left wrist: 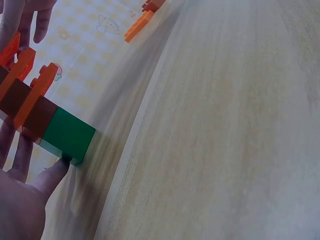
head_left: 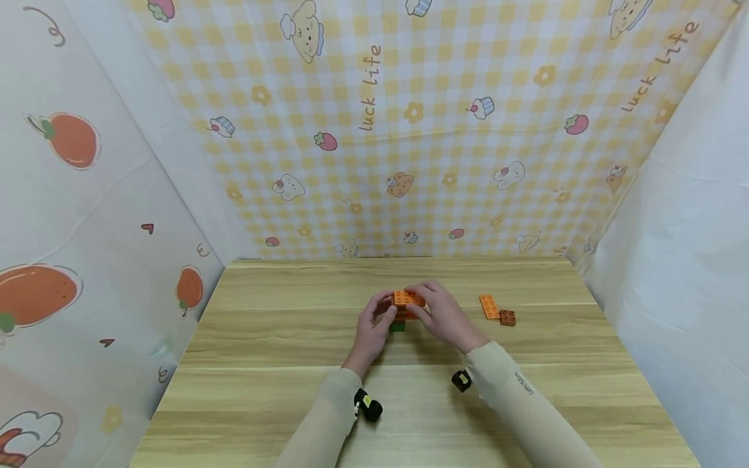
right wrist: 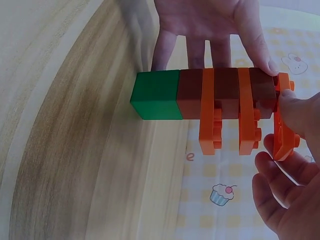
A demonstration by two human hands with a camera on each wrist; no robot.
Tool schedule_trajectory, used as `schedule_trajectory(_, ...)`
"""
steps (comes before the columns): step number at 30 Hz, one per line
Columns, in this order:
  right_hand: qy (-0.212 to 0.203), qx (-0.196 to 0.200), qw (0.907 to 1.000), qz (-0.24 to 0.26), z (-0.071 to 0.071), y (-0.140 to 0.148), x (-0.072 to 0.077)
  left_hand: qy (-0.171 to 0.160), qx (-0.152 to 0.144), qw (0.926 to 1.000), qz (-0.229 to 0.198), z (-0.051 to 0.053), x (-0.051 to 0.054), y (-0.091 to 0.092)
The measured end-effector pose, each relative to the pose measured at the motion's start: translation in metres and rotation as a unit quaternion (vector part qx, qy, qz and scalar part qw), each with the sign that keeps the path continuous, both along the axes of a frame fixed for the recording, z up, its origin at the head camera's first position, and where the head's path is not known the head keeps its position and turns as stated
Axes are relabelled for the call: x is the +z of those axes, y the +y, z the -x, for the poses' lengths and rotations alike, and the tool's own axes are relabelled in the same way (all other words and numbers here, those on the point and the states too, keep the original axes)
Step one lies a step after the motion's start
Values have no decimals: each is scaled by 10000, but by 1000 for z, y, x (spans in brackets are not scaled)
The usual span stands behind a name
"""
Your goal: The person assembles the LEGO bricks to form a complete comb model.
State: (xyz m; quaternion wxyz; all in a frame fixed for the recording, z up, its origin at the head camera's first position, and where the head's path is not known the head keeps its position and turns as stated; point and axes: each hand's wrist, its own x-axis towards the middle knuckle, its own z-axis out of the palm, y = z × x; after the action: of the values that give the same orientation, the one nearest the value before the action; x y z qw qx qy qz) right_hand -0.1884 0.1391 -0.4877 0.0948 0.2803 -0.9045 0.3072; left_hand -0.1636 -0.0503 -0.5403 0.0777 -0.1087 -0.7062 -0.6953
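A toy-brick tower stands upright on the table, with a green brick at its foot. Above that, brown bricks alternate with orange plates that jut out to one side. My left hand holds the tower from the left, its thumb and fingers around the sides. At the top, my right hand pinches another orange plate between thumb and fingers. This plate lies at the uppermost brown brick, slightly tilted; whether it is fully seated I cannot tell.
On the wooden table, to the right of the tower, lie a loose orange plate and a small brown brick, close together. A patterned cloth hangs behind the table, and white sheets flank both sides.
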Motion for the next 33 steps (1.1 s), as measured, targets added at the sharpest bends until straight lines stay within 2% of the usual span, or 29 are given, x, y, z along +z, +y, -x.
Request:
schedule_trajectory(12, -6, 7, 10000, -85, 1, -2, 6, -18, 7, 10000, -57, 0, 1, 0)
schedule_trajectory(19, -65, 68, 9998, -170, 2, -3, 7, -51, 75, 9999, 126, 13, -21, 0)
schedule_trajectory(21, -82, 83, 9997, -194, 3, -4, 7, -42, 28, 9999, 112, 14, -25, -1)
schedule_trajectory(25, -95, 89, 9996, -252, 4, -4, 7, 29, -113, 9999, 120, 16, -27, -5)
schedule_trajectory(33, -34, 114, 9994, -311, 5, -5, 6, 51, -244, 9994, 247, 16, -25, -9)
